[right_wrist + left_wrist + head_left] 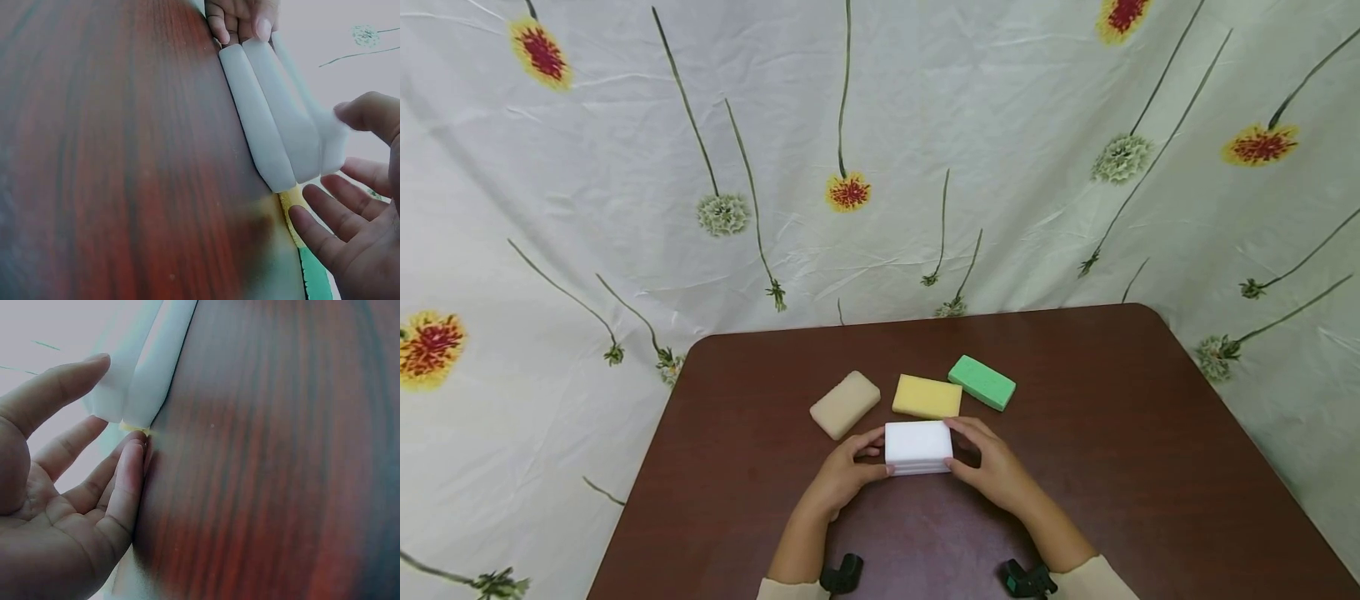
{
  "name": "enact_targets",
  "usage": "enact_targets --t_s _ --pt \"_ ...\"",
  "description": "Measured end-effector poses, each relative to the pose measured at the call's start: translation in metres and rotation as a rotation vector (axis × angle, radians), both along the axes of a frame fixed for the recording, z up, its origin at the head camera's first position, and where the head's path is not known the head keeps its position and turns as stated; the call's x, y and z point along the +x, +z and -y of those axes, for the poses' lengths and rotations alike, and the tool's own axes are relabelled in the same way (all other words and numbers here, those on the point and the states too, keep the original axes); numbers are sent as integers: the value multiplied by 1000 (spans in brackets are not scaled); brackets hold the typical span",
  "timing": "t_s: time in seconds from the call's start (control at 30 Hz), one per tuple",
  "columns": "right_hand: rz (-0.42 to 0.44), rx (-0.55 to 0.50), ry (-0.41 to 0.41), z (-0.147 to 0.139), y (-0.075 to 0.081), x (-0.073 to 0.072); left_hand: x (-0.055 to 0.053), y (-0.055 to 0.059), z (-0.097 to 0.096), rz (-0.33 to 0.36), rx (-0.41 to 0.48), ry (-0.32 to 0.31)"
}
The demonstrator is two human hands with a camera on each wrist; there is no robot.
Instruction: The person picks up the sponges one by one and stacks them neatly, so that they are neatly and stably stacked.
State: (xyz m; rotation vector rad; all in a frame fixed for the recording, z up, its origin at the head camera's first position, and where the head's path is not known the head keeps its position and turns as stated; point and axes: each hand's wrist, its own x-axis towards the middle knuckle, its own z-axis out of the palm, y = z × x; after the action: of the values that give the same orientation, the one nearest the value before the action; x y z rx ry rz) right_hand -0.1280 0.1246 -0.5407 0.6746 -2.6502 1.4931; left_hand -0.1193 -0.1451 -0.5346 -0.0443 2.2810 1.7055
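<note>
A neat stack of white sponges (pixel 918 442) lies flat on the table, and the right wrist view shows three layers. At its left end, my left hand (pixel 842 473) holds the stack between a thumb on the near side and fingers at the far side. My right hand (pixel 992 467) pinches the right end, its thumb at the near corner and index finger at the far corner. Its other fingers (pixel 340 212) spread beside the stack. Just behind the stack lies a yellow sponge (pixel 927 397).
A beige sponge (pixel 846 405) lies to the left of the yellow one, and a green sponge (pixel 982 382) lies to its right. Beyond the dark brown table (pixel 737 400) hangs a white flowered cloth (pixel 625 167). Dark wrist devices (pixel 842 575) show at both wrists.
</note>
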Motion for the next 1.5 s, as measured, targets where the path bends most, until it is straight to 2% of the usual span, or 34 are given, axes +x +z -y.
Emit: enact_targets --t_s 0.17,0.33,0.47,0.6,0.97,1.23,1.5 --pt "69 -55 -6 2 0 0 1 -1 1 3 19 1" --pt "137 -96 -16 5 1 -2 3 0 2 8 92 11" --pt "130 -114 -9 5 0 -3 4 2 1 -13 145 16" --pt "130 -128 -3 5 -1 -4 4 2 0 -30 160 30" --pt "166 -139 -14 8 -2 -3 7 -1 0 -5 178 33" --pt "182 -148 -13 7 -1 -2 7 -1 -1 -13 181 31" --pt "172 -139 -22 6 -3 -2 8 -2 1 -4 234 31"
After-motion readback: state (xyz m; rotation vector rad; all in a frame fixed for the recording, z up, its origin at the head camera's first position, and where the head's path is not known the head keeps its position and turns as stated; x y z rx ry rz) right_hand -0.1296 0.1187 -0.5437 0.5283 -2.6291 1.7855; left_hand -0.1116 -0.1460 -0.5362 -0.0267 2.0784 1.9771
